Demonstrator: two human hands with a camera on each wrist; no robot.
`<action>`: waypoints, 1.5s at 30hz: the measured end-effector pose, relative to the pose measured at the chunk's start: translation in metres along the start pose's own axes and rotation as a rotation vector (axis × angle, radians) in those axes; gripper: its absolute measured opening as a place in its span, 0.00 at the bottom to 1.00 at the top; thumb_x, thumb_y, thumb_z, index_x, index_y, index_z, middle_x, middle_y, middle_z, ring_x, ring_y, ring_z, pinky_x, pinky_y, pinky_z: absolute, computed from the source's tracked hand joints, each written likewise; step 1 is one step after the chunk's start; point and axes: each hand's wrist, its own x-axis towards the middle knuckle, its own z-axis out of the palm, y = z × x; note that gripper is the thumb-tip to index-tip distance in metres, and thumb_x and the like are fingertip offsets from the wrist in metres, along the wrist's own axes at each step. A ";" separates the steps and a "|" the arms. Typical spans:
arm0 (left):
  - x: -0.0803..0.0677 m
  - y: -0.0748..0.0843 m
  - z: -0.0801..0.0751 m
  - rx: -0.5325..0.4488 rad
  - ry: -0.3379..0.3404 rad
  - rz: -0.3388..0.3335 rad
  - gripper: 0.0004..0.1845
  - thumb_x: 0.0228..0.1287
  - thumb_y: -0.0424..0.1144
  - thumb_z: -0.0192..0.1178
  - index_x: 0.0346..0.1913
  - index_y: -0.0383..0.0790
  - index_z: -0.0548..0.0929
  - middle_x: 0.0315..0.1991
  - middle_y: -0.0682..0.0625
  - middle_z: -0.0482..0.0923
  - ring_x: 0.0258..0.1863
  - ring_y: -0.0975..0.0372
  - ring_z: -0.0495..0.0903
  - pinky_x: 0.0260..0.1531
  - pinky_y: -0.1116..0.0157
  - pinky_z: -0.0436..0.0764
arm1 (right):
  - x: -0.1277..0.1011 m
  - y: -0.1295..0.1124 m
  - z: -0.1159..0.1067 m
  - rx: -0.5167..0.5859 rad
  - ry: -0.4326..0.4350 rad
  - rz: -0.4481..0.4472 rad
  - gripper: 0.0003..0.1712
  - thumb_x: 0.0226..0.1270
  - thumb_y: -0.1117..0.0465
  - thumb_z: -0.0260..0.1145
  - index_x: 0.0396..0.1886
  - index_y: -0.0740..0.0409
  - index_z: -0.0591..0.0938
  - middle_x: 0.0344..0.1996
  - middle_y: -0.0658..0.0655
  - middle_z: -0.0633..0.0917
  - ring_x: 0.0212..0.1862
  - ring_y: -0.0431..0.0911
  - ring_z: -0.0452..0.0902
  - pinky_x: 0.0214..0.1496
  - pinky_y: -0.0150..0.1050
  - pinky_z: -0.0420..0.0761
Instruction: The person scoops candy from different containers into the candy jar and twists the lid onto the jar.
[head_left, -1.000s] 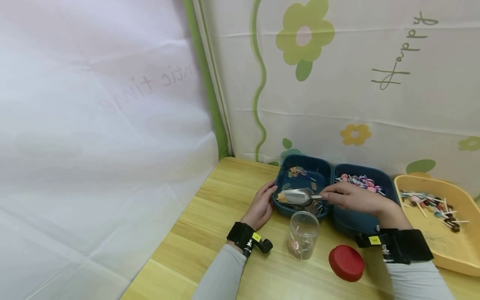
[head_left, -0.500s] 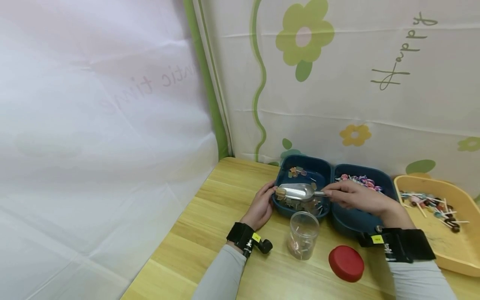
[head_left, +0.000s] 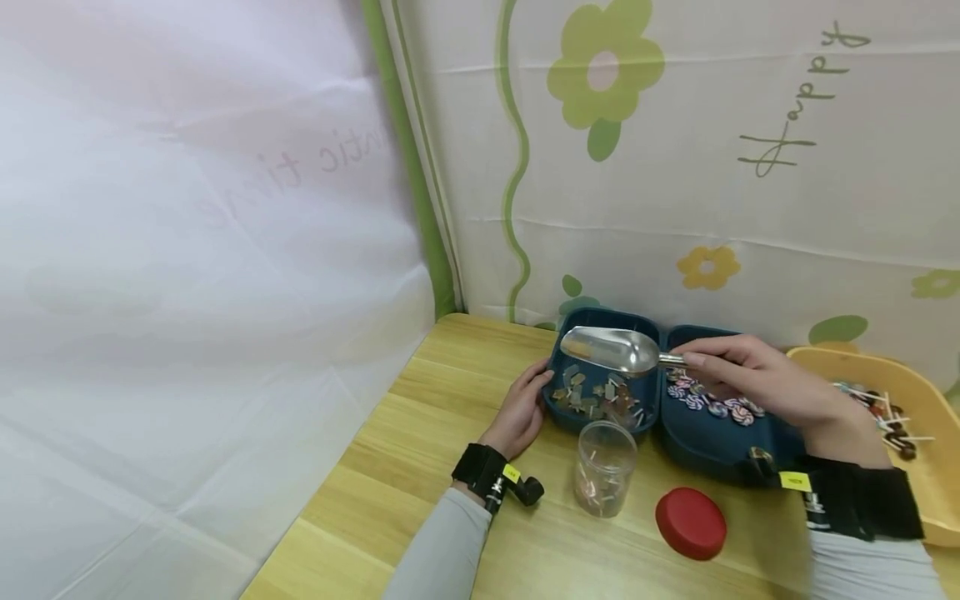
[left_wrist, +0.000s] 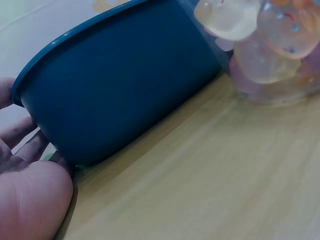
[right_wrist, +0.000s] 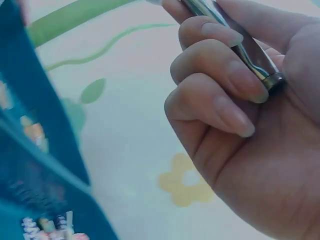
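- While a red lid (head_left: 691, 523) lies nearest on the table (head_left: 540, 567), a clear jar (head_left: 606, 471) stands near it, small pieces inside.
- Past the jar, the left hand (head_left: 516, 417) rests extended fingers against the left blue tray (head_left: 615, 318).
- Above that tray, the right hand (head_left: 780, 387) grips a metal scoop (head_left: 611, 348) by its handle.
- Behind hangs flowered cloth (head_left: 675, 183).

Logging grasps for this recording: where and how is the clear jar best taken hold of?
Probably the clear jar by its round side wall, from the near side: it stands upright and open-topped, with the left blue tray close behind.
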 end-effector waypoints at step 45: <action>0.001 0.002 0.000 -0.016 -0.013 -0.009 0.26 0.81 0.37 0.50 0.77 0.37 0.65 0.78 0.41 0.56 0.78 0.53 0.56 0.76 0.57 0.56 | -0.020 -0.042 0.001 -0.461 0.103 0.315 0.14 0.78 0.64 0.61 0.56 0.56 0.88 0.40 0.47 0.87 0.28 0.38 0.76 0.28 0.34 0.76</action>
